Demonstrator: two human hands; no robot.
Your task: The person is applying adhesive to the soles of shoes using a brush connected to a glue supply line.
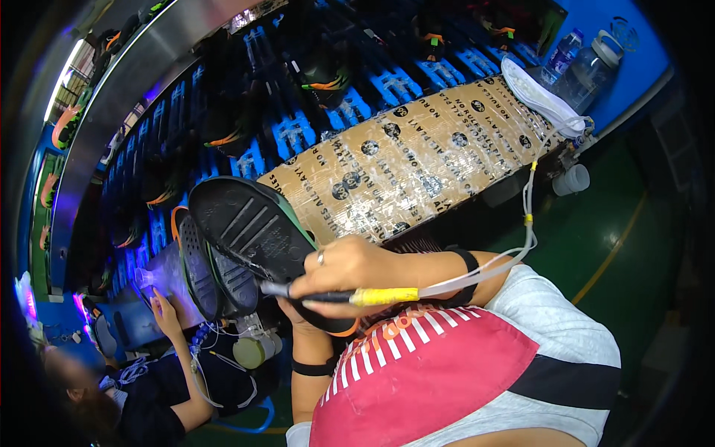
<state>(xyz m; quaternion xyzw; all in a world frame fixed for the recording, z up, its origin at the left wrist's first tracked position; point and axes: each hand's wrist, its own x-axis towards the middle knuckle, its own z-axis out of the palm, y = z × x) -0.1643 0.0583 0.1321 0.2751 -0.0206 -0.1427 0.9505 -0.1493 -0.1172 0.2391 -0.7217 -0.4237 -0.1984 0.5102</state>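
Note:
A brush with a yellow-wrapped handle lies in my right hand, its fingers closed round it. Thin clear tubing runs from the handle's end. The bristle end is beside a large black shoe sole with a green edge and raised ribs. My left hand holds this sole from below at its near end; most of its fingers are hidden behind the sole and my right hand. To the left of that sole, more dark shoe soles stand on edge close together.
A cardboard-covered bench spans the middle. Behind it, a rack with blue holders carries dark shoe parts. At the far right are a white tray and a clear jug. A co-worker's hand is at the left, near a green-white container.

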